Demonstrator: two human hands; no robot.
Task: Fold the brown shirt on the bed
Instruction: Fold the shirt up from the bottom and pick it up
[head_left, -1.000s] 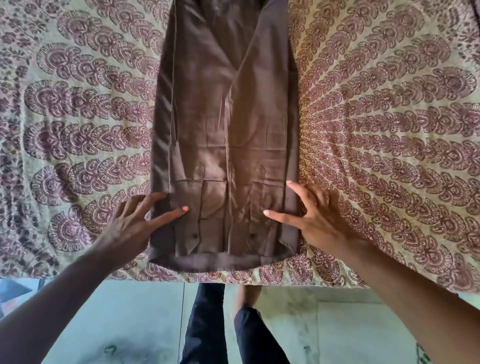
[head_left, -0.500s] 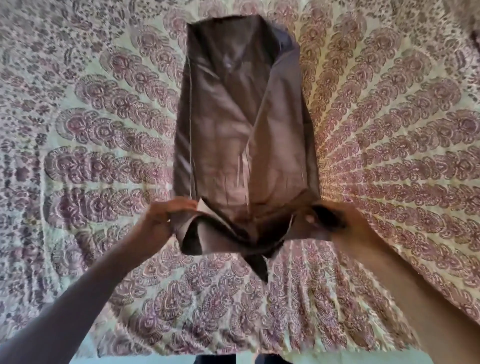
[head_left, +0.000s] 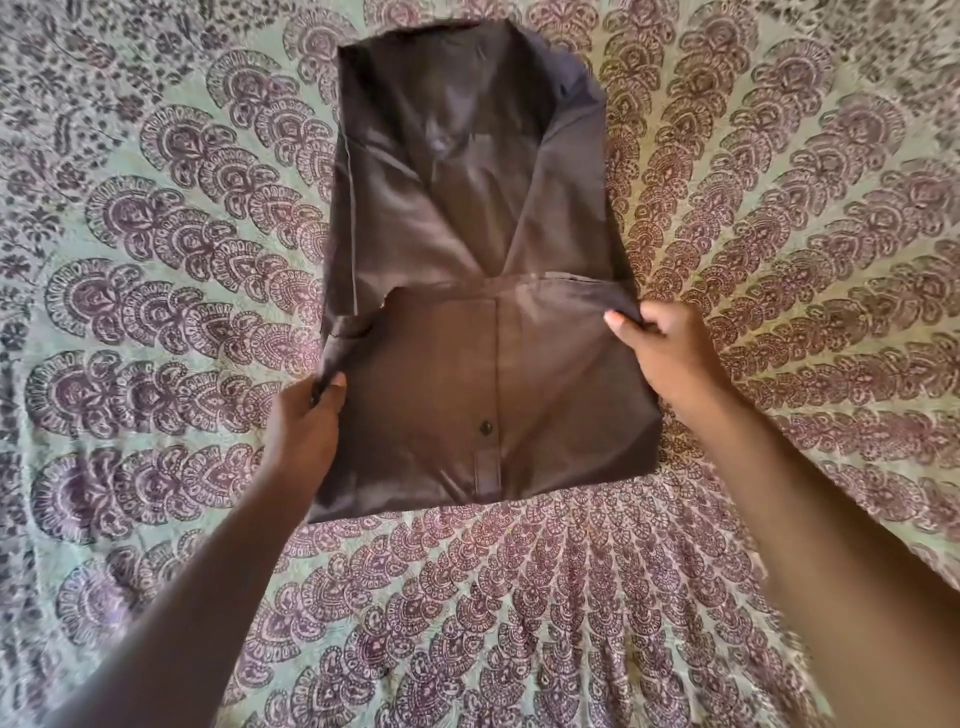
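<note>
The brown shirt (head_left: 467, 218) lies lengthwise on the bed (head_left: 156, 260), its sides folded in to a narrow strip. Its near end is turned up and over the middle, showing a button placket and one dark button. My left hand (head_left: 306, 431) pinches the left edge of that turned-over flap. My right hand (head_left: 660, 348) grips the flap's upper right corner, thumb on top of the cloth. The flap's far edge lies about halfway up the shirt, with the left part slightly rumpled.
A bedspread with a purple fan-shaped paisley print on pale green covers the whole bed around the shirt. Both my forearms reach in from the bottom corners of the view.
My hands went from lying flat on the shirt's near end to gripping it, lifting it and carrying it away from me, folding it over the shirt's middle.
</note>
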